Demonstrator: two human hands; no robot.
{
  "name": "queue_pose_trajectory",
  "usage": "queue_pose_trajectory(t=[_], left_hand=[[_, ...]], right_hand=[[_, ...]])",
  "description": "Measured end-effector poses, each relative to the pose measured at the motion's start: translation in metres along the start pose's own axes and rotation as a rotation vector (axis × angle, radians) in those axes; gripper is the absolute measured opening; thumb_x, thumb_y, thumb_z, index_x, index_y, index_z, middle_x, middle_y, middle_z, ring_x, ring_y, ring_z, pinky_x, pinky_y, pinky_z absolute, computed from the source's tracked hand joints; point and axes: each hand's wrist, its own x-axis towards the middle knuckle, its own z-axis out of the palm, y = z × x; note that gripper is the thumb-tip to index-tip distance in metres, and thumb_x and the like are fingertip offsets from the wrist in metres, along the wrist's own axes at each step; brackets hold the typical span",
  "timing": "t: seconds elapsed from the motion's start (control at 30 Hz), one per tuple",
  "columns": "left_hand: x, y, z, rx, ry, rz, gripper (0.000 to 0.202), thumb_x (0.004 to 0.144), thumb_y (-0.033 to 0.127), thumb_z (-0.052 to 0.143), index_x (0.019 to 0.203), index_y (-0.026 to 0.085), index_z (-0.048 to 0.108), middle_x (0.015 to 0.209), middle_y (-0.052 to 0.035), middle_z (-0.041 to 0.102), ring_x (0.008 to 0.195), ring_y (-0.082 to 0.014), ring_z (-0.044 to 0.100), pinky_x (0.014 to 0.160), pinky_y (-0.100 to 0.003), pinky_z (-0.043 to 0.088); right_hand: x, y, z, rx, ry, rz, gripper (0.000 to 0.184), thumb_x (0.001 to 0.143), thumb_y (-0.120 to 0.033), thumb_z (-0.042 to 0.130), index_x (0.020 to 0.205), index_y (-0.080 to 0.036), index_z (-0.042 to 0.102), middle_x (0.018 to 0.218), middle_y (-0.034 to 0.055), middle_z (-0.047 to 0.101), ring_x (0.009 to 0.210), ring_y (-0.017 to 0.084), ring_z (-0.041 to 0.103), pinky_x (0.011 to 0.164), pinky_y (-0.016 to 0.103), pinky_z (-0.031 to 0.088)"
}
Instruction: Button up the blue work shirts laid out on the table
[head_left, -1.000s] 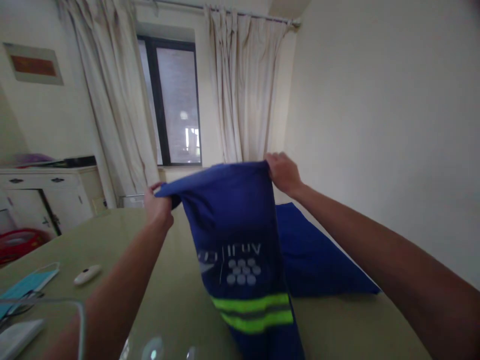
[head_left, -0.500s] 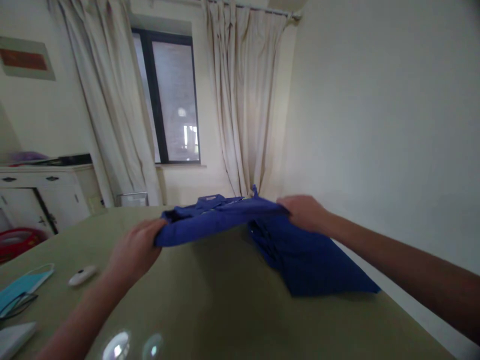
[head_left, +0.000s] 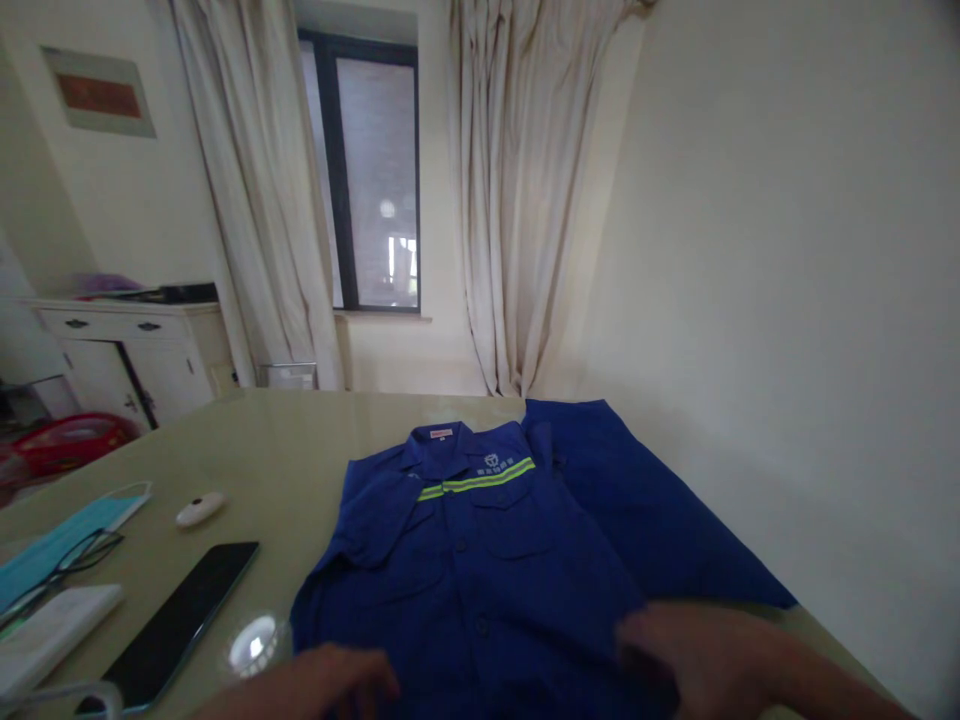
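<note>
A blue work shirt [head_left: 480, 560] with a yellow-green reflective stripe lies front-up on the green table [head_left: 300, 440], collar away from me. A second blue garment [head_left: 637, 510] lies flat beside it on the right. My left hand [head_left: 330, 685] rests at the shirt's near left hem, blurred. At the near right hem, my right hand [head_left: 690, 655] lies on the cloth, also smeared by motion. Whether either hand grips the fabric cannot be made out.
On the table's left lie a black phone [head_left: 180, 620], a small white oval device [head_left: 199, 509], a blue face mask [head_left: 60, 545] with glasses, and a white box [head_left: 52, 635]. A white cabinet [head_left: 135, 350], a red basket [head_left: 67, 440] and curtains [head_left: 517, 200] stand behind.
The shirt, held up folded a second ago, was swung forward and now lies spread flat on the table. Both hands came down to its near hem. The camera has tilted down.
</note>
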Motion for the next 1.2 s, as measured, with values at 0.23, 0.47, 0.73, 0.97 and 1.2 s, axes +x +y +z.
queue_pose_trajectory(t=[0.23,0.47,0.73,0.97,1.2], left_hand=[[0.118,0.0,0.02,0.394,0.516,-0.312,0.072,0.09,0.065,0.04,0.15,0.025,0.047,0.162,-0.0162,0.036,0.147,-0.0502,0.026,0.105,-0.081,0.022],[0.157,-0.038,0.006,0.556,0.559,-0.321,0.064,0.096,0.059,0.031,0.155,0.034,0.033,0.168,-0.0037,0.014,0.151,-0.05,0.011,0.101,-0.089,0.01],[0.2,-0.073,-0.046,0.555,0.572,-0.262,0.057,0.1,0.053,0.029,0.155,0.038,0.033,0.168,-0.0012,0.02,0.152,-0.0458,0.017,0.104,-0.087,0.014],[0.214,-0.057,-0.061,0.699,0.725,-0.123,0.048,0.098,0.019,0.036,0.14,0.023,0.058,0.162,-0.0084,0.037,0.147,-0.0312,0.034,0.118,-0.056,0.029],[0.166,-0.016,0.024,0.508,0.587,-0.117,0.067,0.092,0.057,0.047,0.153,0.027,0.042,0.16,-0.0125,0.04,0.146,-0.0425,0.033,0.111,-0.071,0.029]], right_hand=[[0.116,-0.08,-0.007,0.201,0.457,-0.148,0.052,0.085,-0.058,0.064,0.12,-0.02,0.066,0.113,0.0103,0.072,0.1,0.026,0.067,0.088,0.035,0.049],[0.202,-0.105,0.039,0.057,0.447,-0.218,0.082,0.089,-0.063,0.056,0.156,-0.02,0.036,0.165,0.0157,0.027,0.152,0.036,0.023,0.122,0.055,0.018],[0.263,-0.103,0.031,0.025,0.63,-0.141,0.068,0.098,-0.055,0.042,0.158,-0.027,0.031,0.166,0.0085,0.026,0.154,0.027,0.02,0.123,0.051,0.014],[0.298,-0.093,0.006,-0.04,0.629,-0.107,0.062,0.101,-0.054,0.033,0.158,-0.027,0.032,0.165,0.0073,0.027,0.152,0.024,0.025,0.123,0.049,0.016],[0.313,-0.085,-0.007,-0.069,0.585,-0.14,0.059,0.103,-0.053,0.028,0.158,-0.029,0.031,0.167,0.0058,0.023,0.152,0.025,0.024,0.121,0.049,0.019]])
